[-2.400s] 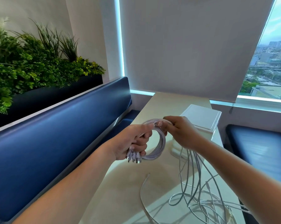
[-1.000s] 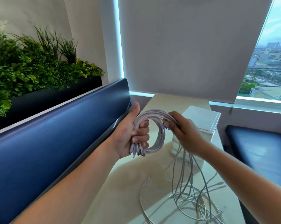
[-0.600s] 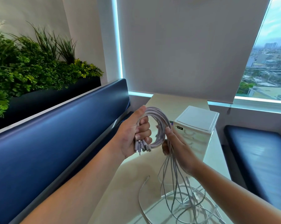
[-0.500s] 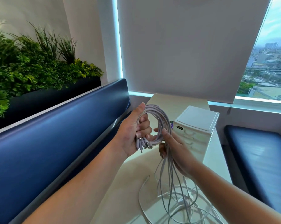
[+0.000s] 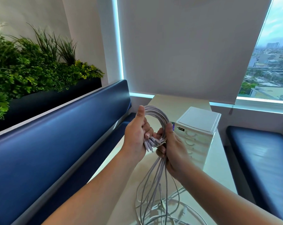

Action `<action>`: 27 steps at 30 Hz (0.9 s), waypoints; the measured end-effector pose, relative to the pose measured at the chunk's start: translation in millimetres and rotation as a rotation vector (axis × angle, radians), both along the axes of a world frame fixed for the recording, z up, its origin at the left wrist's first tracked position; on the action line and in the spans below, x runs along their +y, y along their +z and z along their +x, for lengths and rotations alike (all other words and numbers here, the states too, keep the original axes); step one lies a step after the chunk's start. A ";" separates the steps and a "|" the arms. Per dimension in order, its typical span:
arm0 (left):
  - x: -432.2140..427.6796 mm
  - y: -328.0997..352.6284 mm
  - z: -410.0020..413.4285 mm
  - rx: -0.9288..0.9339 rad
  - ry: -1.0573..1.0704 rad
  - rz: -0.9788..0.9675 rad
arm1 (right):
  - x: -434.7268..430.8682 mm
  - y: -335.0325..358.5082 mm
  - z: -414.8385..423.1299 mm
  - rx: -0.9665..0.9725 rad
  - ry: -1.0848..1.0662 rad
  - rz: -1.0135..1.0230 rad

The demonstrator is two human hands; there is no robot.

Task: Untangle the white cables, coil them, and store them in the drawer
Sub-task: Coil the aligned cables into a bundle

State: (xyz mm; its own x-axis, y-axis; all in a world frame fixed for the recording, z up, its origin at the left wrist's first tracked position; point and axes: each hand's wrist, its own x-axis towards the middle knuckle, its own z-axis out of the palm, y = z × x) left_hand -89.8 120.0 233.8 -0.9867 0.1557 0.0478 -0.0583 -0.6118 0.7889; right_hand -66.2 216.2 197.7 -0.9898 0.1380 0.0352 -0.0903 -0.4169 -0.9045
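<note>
- The left hand (image 5: 136, 135) grips the coil of white cables (image 5: 158, 116) in curled fingers, thumb up along the loop, plug ends bunched below the fist; the coil hangs in the air above the table (image 5: 166, 101), just left of the drawer unit (image 5: 199, 127).
- The right hand (image 5: 175, 151) curls its fingers round the strands where they leave the coil and drop to the tabletop.
- Progress, as I judge it: several loops are wound, so coiling is well under way; a good length of loose cable (image 5: 155, 184) lies in slack, overlapping loops on the table (whether real knots remain there I cannot tell); the drawers all look closed, so storing is not yet begun.
- Room: the table is narrow, with the blue bench back (image 5: 64, 135) close along its left edge and a gap to the blue seat (image 5: 264, 151) on the right; the loose strands lie towards the near end and could slip off; the air between the hands and the blind (image 5: 186, 54) is open for winding.
</note>
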 end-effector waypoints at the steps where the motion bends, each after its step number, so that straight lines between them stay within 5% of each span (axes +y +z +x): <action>1: 0.1 -0.7 -0.1 0.016 0.003 -0.018 | 0.1 0.9 -0.3 0.016 -0.005 0.010; 9: -23.9 12.4 -5.2 -0.024 -0.133 -0.085 | 25.7 6.8 -3.6 0.131 0.111 0.304; 14: -24.9 15.4 -2.0 -0.018 -0.210 -0.060 | 34.9 6.1 -1.0 0.158 0.269 0.161; 27: -10.7 7.0 -9.4 -0.015 -0.017 0.104 | 8.5 -14.8 12.0 0.170 0.150 0.204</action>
